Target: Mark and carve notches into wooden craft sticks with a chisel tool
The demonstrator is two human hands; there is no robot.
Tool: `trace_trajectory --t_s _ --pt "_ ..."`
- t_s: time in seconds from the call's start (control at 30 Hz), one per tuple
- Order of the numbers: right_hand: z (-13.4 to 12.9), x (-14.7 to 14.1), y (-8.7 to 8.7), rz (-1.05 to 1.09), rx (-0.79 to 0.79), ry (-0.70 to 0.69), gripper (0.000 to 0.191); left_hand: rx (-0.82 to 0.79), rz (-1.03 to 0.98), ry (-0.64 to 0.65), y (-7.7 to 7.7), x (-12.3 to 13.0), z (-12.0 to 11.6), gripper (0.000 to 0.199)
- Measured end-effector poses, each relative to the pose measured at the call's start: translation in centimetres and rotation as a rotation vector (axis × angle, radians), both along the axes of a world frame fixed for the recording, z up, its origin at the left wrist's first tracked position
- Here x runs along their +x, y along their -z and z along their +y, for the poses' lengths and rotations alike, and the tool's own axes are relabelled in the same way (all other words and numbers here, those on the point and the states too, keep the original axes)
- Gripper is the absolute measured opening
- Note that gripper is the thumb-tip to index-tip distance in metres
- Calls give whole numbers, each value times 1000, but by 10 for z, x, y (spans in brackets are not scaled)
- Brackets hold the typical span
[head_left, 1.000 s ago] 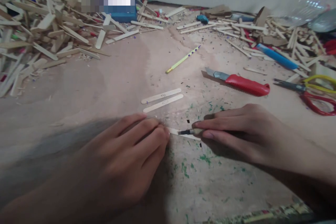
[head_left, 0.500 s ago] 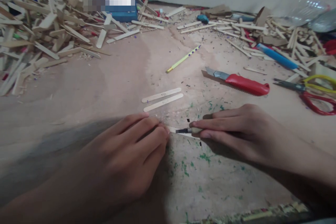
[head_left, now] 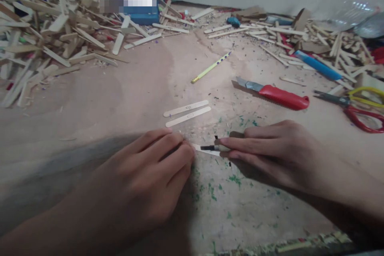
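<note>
My left hand (head_left: 150, 172) is closed, its fingertips pinching one end of a craft stick (head_left: 197, 147) against the table. The rest of this stick runs right, under a small carving tool (head_left: 207, 148) with a dark metal tip and a pale handle. My right hand (head_left: 270, 148) grips that handle between thumb and fingers, the tip lying low over the stick; whether it cuts in cannot be made out. Just beyond my left fingers lie two craft sticks, a farther one (head_left: 196, 106) and a nearer one (head_left: 187, 117), each with a small drawn mark.
A yellow pencil (head_left: 210, 69) lies farther back. To the right are a red utility knife (head_left: 282, 96), scissors (head_left: 342, 99) and a blue-handled item (head_left: 322, 68). Heaps of craft sticks (head_left: 57, 26) fill the back left and back right. Green specks mark the wooden table (head_left: 255, 216).
The view has shifted slightly, so the table things sit a little farther right. Both hands keep their grips, and the tool tip stays over the stick with hardly any movement.
</note>
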State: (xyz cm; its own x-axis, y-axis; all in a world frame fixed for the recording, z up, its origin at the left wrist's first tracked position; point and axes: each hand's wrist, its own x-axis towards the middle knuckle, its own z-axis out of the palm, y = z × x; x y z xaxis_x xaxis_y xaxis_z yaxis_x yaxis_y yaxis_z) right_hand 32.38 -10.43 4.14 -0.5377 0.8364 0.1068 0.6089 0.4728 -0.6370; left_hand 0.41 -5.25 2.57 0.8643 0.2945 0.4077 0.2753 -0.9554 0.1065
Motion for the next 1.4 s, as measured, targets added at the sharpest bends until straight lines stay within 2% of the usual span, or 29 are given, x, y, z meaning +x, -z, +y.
trace_trajectory --t_s 0.27,0.57,0.63,0.8,0.97,1.17,1.33,1.4 --pt "3 5 -5 -5 -56 16 29 23 6 7 -3 -2 1 51" --pt "-6 3 0 -101 192 -35 24 6 6 -2 -4 2 1 52" --pt "-7 3 2 -90 166 -17 26 20 13 5 -5 1 1 54" --pt "-7 -1 -3 -59 -41 41 30 -1 52 38 -8 -2 4 52" --pt "-6 0 -4 -59 -32 24 30 -8 16 -6 -4 -1 2 51" --pt "-6 4 2 -103 158 -29 26 -10 34 14 -6 0 1 48" --pt "-9 -2 1 -63 -18 22 27 14 58 40 -9 -1 2 46" --pt "-9 -4 1 -56 -22 27 28 -10 69 23 -8 -2 2 43"
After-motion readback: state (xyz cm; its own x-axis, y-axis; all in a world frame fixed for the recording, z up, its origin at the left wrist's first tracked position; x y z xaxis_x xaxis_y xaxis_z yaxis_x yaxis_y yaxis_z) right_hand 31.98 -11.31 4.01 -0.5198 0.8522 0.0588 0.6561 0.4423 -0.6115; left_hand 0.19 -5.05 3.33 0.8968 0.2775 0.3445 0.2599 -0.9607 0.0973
